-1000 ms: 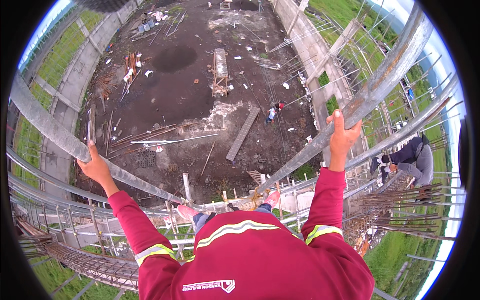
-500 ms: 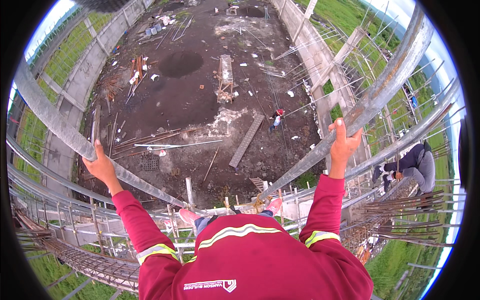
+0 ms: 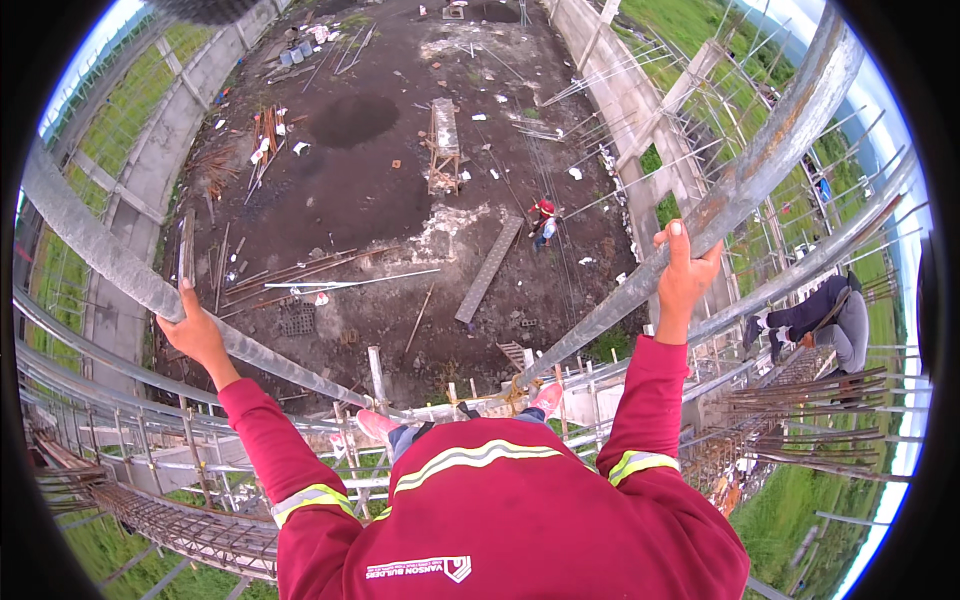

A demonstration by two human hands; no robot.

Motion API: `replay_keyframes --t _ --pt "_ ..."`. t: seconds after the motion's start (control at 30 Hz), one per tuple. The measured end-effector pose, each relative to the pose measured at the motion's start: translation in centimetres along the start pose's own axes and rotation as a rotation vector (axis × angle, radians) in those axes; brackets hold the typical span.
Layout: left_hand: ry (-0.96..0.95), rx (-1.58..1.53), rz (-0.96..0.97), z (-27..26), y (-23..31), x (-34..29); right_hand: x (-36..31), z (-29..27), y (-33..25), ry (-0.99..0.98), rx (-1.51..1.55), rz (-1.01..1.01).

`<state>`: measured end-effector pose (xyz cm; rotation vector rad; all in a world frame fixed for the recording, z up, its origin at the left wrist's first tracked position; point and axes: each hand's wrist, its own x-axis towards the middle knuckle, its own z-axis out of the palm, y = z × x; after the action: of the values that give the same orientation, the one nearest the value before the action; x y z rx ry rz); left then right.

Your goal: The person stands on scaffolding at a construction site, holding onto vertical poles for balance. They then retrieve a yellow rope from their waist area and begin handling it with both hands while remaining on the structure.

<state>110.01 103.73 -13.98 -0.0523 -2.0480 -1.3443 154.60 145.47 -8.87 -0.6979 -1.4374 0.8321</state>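
Observation:
My left hand [image 3: 200, 345] is wrapped round a grey metal scaffold pipe [image 3: 110, 255], its thumb pointing up along the near side. On the right, my right hand [image 3: 688, 285] grips a second, rust-marked scaffold pipe [image 3: 775, 150], thumb up; most of its fingers are hidden behind the tube. Both pipes slant inward and down toward my feet. My arms are spread wide in red sleeves with reflective bands. Pink shoes, the left one [image 3: 376, 424] and the right one [image 3: 547, 399], rest at the pipes' lower ends, high above the ground.
Far below, a person in a red helmet [image 3: 543, 222] stands on dark soil near a long plank [image 3: 490, 270]. Another person [image 3: 845, 325] crouches at right beside protruding rebar [image 3: 820, 425]. A rebar cage [image 3: 180, 515] runs along lower left. Concrete walls [image 3: 625, 90] flank the yard.
The view has shifted slightly. The person in the red helmet below has moved a little to the left and changed posture. Both hands keep their hold on the pipes.

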Motion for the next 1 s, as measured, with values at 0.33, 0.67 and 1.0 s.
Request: replay_keyframes --t 0.33,0.67,1.0 --pt "-0.01 -0.002 -0.045 -0.1 0.1 0.1 0.0 0.2 -0.3 -0.012 -0.007 -0.028" --pt "-0.015 0.015 -0.063 0.0 -0.7 0.6 0.2 0.0 0.1 0.002 0.05 0.012" --pt "-0.002 0.067 -0.022 -0.2 -0.1 0.5 -0.3 -2.0 2.8 -0.099 0.205 -0.039"
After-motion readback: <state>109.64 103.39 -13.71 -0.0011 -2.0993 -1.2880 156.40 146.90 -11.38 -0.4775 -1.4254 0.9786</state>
